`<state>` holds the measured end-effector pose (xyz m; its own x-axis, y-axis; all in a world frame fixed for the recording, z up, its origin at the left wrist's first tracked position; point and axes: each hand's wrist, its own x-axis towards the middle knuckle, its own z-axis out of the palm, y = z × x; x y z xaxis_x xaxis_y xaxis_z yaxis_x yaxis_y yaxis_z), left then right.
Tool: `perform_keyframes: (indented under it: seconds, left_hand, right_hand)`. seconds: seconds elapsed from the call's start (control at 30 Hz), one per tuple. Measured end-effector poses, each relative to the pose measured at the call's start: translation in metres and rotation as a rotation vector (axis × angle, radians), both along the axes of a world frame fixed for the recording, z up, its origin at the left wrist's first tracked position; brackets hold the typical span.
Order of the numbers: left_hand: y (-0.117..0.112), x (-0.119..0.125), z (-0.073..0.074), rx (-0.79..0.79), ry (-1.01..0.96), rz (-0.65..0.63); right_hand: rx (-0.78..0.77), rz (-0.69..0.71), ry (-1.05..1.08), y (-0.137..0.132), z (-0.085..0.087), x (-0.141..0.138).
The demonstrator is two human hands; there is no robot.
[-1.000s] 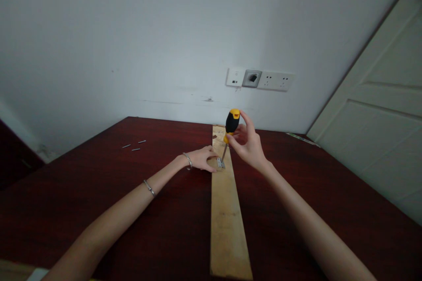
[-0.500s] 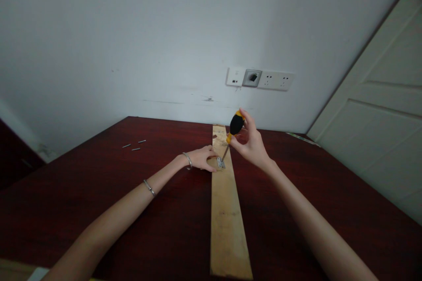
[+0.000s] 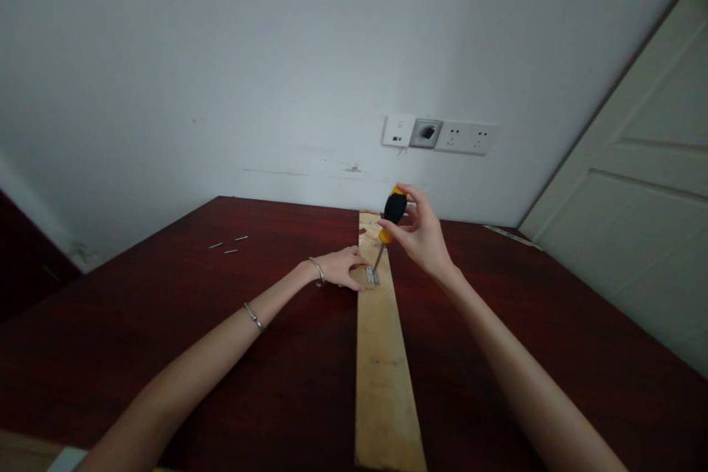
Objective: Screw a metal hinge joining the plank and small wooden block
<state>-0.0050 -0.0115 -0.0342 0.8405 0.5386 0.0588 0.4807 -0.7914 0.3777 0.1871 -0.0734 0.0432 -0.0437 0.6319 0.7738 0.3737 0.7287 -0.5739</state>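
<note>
A wooden plank (image 3: 384, 369) lies lengthwise on the dark red table, with a small metal hinge (image 3: 372, 276) on its upper part. My left hand (image 3: 341, 268) rests at the plank's left edge, thumb and fingers spread apart beside the hinge. In my right hand (image 3: 423, 232) is a screwdriver with a black and yellow handle (image 3: 394, 210), tilted a little to the right. Its shaft points down, and the tip meets the hinge; whether a screw sits under it is too small to see.
Three thin metal screws or nails (image 3: 231, 251) lie on the table (image 3: 265, 376) to the left. Behind stands a white wall with sockets (image 3: 464, 138). A pale panelled door (image 3: 647, 199) is at the right, and a narrow strip (image 3: 512, 237) lies near the back right edge.
The screwdriver stands slightly more upright, and my right fingers have shifted on its handle. My left hand stays beside the hinge. The whole view has moved slightly.
</note>
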Motion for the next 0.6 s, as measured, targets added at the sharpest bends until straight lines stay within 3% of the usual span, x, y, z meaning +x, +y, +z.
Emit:
perform_keyframes:
  seconds: [0.4, 0.6]
  left_hand:
    - [0.000, 0.000, 0.002, -0.007, 0.033, -0.003]
    - [-0.001, 0.001, 0.003, -0.006, 0.016, 0.001]
  right_hand:
    - [-0.085, 0.114, -0.046, -0.008, 0.015, -0.003]
    - [-0.006, -0.089, -0.091, -0.007, 0.020, -0.003]
